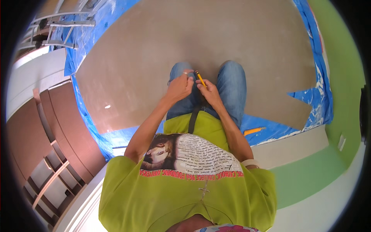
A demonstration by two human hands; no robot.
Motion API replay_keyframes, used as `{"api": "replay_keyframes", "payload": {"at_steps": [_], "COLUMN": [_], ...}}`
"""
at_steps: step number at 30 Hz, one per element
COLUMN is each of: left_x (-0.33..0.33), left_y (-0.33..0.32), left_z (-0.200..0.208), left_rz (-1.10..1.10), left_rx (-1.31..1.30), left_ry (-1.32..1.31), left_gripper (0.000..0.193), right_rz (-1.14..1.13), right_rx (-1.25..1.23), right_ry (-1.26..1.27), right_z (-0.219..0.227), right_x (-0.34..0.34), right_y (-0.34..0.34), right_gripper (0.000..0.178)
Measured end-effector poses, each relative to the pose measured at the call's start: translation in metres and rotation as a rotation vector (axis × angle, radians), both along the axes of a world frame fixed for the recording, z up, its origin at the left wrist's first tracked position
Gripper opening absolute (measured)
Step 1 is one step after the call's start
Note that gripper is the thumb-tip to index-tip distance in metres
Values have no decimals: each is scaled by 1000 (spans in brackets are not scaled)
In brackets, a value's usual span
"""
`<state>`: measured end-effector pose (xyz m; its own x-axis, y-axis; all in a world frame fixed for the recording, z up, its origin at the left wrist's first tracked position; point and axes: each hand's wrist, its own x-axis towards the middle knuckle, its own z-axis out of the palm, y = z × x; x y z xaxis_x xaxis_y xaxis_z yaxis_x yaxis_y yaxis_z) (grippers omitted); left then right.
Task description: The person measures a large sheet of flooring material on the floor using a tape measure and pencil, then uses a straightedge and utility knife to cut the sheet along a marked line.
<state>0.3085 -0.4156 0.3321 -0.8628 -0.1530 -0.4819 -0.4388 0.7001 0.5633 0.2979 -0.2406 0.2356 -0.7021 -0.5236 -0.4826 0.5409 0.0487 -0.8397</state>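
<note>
My right hand (pixel 209 94) grips a thin yellow pencil (pixel 200 78) with a dark upper end, tilted up and to the left above the gap between my knees. Just left of it, my left hand (pixel 180 87) is closed, its fingertips near the pencil's dark end. A small reddish, blurred shape shows by those fingertips; I cannot make out what the left hand holds. Both hands are over my lap, in front of my bent knees in blue jeans (pixel 233 87).
Below me spreads a brown board-like floor covering (pixel 185 31), edged by blue plastic sheeting (pixel 84 120). An orange-yellow strip-shaped object (pixel 254 131) lies at right. A metal ladder (pixel 71 24) stands far left, brown shelving (pixel 63 127) at left, and a green wall (pixel 340 50) at right.
</note>
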Motion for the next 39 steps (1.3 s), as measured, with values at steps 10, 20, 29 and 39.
{"api": "replay_keyframes", "payload": {"at_steps": [10,20,29,39], "left_x": [2,-4,-2,-81], "left_y": [58,69,-19,-36], "left_z": [-12,27,27,-101], "left_rz": [-106,-147,-325,-316], "left_rx": [-106,14,37,-93], "left_ry": [1,56,-58,-203], "left_gripper": [42,44,26,27], "right_rz": [8,-48,-663,-1036], "right_rx": [46,-248,-554,-127], "right_ry": [52,-376,-119,-213], "right_z": [-9,56,82,-50], "right_x": [1,-42,-230,-284], "right_y": [28,81,307,193], "right_gripper": [19,10,19,22]}}
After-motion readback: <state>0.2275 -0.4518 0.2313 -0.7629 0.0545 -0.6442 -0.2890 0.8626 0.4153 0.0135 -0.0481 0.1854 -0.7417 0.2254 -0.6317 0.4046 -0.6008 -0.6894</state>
